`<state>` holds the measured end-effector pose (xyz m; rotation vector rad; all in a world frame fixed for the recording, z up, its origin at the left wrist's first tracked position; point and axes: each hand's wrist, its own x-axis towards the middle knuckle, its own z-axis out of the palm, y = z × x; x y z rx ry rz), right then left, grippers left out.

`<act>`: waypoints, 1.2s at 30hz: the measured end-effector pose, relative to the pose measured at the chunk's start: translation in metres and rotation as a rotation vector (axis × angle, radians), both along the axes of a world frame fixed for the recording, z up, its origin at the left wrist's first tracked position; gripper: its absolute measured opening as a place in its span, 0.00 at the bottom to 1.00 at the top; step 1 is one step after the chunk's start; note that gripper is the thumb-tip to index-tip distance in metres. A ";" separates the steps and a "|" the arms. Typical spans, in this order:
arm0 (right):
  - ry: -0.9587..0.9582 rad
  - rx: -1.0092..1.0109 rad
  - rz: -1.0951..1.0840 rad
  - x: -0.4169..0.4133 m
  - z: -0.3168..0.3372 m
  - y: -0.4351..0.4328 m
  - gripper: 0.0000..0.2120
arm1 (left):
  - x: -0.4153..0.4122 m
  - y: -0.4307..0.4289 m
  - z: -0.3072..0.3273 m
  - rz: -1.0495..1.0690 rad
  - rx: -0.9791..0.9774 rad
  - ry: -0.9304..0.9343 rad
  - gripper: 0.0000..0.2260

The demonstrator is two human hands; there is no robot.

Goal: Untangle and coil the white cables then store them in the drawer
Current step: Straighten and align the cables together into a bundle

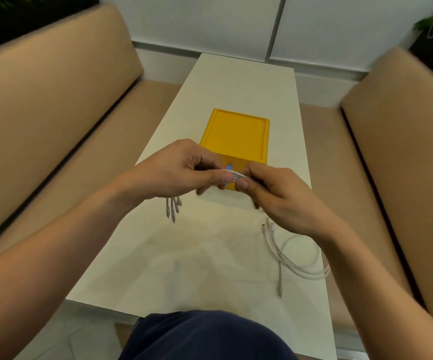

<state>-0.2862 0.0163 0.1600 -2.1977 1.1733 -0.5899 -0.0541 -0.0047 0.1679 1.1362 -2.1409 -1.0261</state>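
Note:
Both hands meet above the white table [210, 255], just in front of the yellow drawer box [236, 136]. My left hand [176, 172] and my right hand [277, 196] pinch the same bundle of white cable [232, 175] between thumbs and fingers. Several connector ends [172, 207] of that cable hang down below my left hand. A second white cable [295, 253] lies loose on the table under my right wrist, in an untidy loop with its plugs pointing away. The drawer's front has a small blue pull [229, 167], partly hidden by my fingers.
Tan padded benches [41, 120] run along both sides of the narrow table. A white wall panel [236, 27] closes the far end. My dark blue knee [210, 336] shows at the near table edge. Green plants sit in the top corners.

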 end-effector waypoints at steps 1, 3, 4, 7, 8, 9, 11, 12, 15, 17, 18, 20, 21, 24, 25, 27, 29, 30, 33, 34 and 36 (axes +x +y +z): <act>-0.046 -0.004 0.001 0.000 0.000 -0.001 0.10 | 0.000 0.001 0.000 0.019 0.046 0.021 0.10; -0.076 0.000 0.011 -0.001 0.000 -0.003 0.09 | 0.001 0.001 -0.002 0.049 0.149 0.077 0.11; -0.078 0.027 0.018 -0.002 0.001 -0.004 0.09 | 0.002 0.001 -0.004 0.051 0.187 0.102 0.12; -0.075 0.117 0.048 -0.005 0.006 -0.009 0.11 | 0.001 0.001 -0.008 0.018 0.294 0.169 0.10; -0.064 0.112 0.055 -0.005 0.007 -0.010 0.11 | 0.002 0.001 -0.008 -0.003 0.328 0.181 0.09; -0.054 0.090 0.053 -0.005 0.007 -0.011 0.11 | 0.002 0.001 -0.009 -0.023 0.351 0.174 0.08; -0.046 0.024 0.020 -0.004 0.006 -0.014 0.11 | 0.004 -0.001 -0.013 -0.050 0.370 0.136 0.07; -0.051 -0.002 0.001 -0.004 0.005 -0.014 0.11 | 0.004 -0.001 -0.015 -0.046 0.367 0.129 0.07; -0.076 -0.038 -0.046 -0.005 0.002 -0.013 0.11 | 0.004 -0.003 -0.020 0.010 0.286 0.136 0.07; -0.085 -0.027 -0.061 -0.006 0.001 -0.014 0.12 | 0.005 -0.003 -0.022 0.049 0.247 0.142 0.08; -0.073 -0.024 -0.059 -0.007 0.001 -0.015 0.12 | 0.005 -0.003 -0.022 0.057 0.267 0.160 0.08; -0.048 -0.004 -0.050 -0.009 0.000 -0.017 0.12 | 0.006 -0.003 -0.022 0.069 0.351 0.192 0.07; -0.048 0.009 -0.049 -0.009 -0.001 -0.018 0.13 | 0.005 -0.004 -0.022 0.085 0.380 0.188 0.07; -0.061 -0.006 -0.086 -0.010 -0.008 -0.022 0.13 | 0.003 -0.005 -0.024 0.113 0.399 0.106 0.13; -0.061 -0.011 -0.097 -0.011 -0.010 -0.023 0.13 | 0.003 -0.003 -0.024 0.093 0.415 0.088 0.15; -0.058 -0.002 -0.102 -0.014 -0.011 -0.023 0.12 | 0.007 -0.002 -0.023 0.030 0.472 0.091 0.16; -0.052 0.017 -0.086 -0.017 -0.010 -0.023 0.12 | 0.012 -0.001 -0.022 -0.026 0.500 0.098 0.14; -0.050 0.026 -0.072 -0.018 -0.008 -0.022 0.12 | 0.014 0.000 -0.021 -0.039 0.503 0.093 0.14; -0.086 0.053 -0.043 -0.017 -0.003 -0.020 0.12 | 0.013 -0.001 -0.019 -0.046 0.538 0.058 0.11; -0.100 0.053 -0.038 -0.016 -0.003 -0.019 0.12 | 0.012 -0.001 -0.019 -0.045 0.549 0.039 0.10; -0.101 0.054 -0.021 -0.016 -0.003 -0.018 0.12 | 0.012 -0.002 -0.019 -0.040 0.551 0.010 0.09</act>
